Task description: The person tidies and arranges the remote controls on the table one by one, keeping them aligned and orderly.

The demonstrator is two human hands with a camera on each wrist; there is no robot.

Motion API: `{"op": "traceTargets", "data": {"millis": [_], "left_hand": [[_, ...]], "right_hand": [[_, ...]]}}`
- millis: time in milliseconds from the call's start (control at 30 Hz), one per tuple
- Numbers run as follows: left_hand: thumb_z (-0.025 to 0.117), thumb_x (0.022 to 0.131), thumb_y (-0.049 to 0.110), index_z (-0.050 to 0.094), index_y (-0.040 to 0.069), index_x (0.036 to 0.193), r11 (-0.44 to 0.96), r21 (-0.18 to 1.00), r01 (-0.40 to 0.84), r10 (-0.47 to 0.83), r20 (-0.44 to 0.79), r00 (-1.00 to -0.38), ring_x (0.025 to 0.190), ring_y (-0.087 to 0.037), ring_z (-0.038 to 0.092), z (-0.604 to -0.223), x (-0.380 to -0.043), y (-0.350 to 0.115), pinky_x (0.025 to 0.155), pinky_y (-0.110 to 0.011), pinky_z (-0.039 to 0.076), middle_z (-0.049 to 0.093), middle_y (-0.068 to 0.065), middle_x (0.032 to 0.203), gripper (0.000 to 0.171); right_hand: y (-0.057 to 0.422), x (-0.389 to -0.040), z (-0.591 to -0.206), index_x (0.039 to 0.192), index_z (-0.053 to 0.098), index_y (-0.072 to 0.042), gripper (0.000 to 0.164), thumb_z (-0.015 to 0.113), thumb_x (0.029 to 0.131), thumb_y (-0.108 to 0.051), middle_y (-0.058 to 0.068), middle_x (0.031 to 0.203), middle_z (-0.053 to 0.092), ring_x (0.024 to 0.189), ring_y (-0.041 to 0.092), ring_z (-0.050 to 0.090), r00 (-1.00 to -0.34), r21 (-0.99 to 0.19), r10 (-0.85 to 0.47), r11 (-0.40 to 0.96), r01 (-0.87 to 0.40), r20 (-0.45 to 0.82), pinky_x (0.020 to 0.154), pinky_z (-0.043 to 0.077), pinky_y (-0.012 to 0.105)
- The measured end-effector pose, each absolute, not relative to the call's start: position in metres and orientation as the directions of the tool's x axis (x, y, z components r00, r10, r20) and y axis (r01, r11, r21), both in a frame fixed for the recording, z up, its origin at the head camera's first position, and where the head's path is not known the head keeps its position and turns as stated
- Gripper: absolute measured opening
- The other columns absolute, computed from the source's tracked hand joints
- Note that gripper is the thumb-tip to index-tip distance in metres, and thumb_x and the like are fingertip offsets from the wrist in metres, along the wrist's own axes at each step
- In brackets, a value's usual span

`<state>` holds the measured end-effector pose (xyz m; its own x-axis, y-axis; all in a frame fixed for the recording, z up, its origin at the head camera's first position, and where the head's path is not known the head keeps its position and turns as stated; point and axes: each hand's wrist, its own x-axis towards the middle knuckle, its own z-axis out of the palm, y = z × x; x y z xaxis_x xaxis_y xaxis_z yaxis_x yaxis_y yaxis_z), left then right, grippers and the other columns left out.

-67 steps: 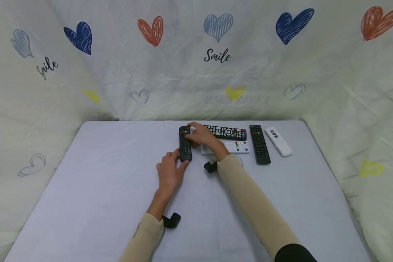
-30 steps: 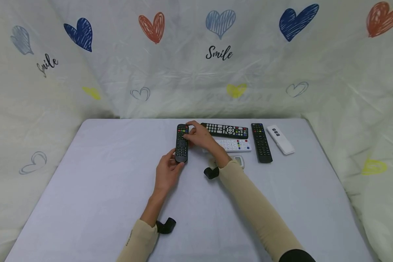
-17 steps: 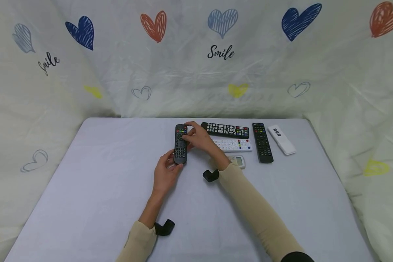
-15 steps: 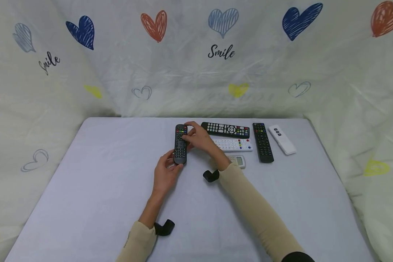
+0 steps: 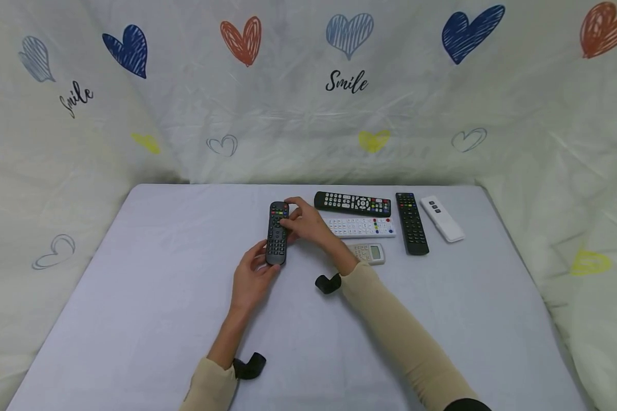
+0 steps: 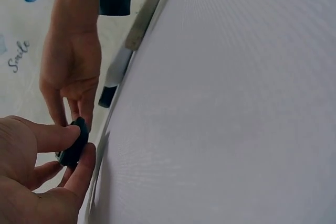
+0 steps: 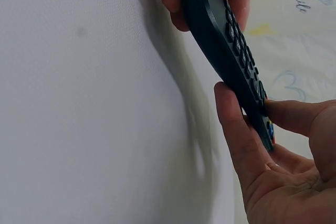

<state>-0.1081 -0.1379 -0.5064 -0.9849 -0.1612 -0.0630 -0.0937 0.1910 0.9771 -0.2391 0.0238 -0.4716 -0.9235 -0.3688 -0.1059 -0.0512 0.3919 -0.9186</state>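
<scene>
A beige left sleeve [image 5: 209,385] matched the lightly creased right sleeve [image 5: 401,334]. A bent black left wrist fitting [image 5: 250,366] and a similar right wrist fitting [image 5: 328,283] jutted beside the sleeve ends; a rounded black patch [image 5: 467,405] bordered the right sleeve.

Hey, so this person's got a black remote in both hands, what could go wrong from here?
The held black remote seems raised off the table, so it might drop if the left hand and right hand loosen.

The right thumb lies against the button side and may press a key.

The right wrist overlaps the small grey remote from above and could nudge it.
</scene>
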Motion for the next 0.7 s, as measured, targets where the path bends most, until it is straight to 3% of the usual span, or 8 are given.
{"op": "traceTargets", "data": {"millis": [367,700], "left_hand": [[0.077,0.087,-0.008,0.050,0.009,0.154,0.216,0.971,-0.098,-0.167,-0.062,-0.984,0.128,-0.033,0.063,-0.505,-0.098,-0.148,0.098,-0.026,0.058,0.055,-0.019,0.142,0.074],[0.077,0.085,-0.010,0.052,0.011,0.152,0.182,0.978,-0.107,-0.165,-0.076,-0.983,0.127,-0.031,0.062,-0.506,-0.090,-0.158,0.094,-0.018,0.057,0.053,-0.018,0.141,0.074]], "right_hand": [[0.015,-0.231,-0.474,0.154,0.044,-0.009,0.063,0.072,0.098,-0.011,0.019,0.104,0.072,0.071,0.025,0.073,-0.913,-0.942,-0.392,0.334,-0.022,-0.117,0.063,0.059,0.030],[0.007,-0.223,-0.474,0.156,0.043,-0.011,0.064,0.071,0.098,-0.012,0.016,0.102,0.070,0.071,0.022,0.071,-0.909,-0.942,-0.404,0.332,-0.039,-0.104,0.065,0.055,0.026]]}}
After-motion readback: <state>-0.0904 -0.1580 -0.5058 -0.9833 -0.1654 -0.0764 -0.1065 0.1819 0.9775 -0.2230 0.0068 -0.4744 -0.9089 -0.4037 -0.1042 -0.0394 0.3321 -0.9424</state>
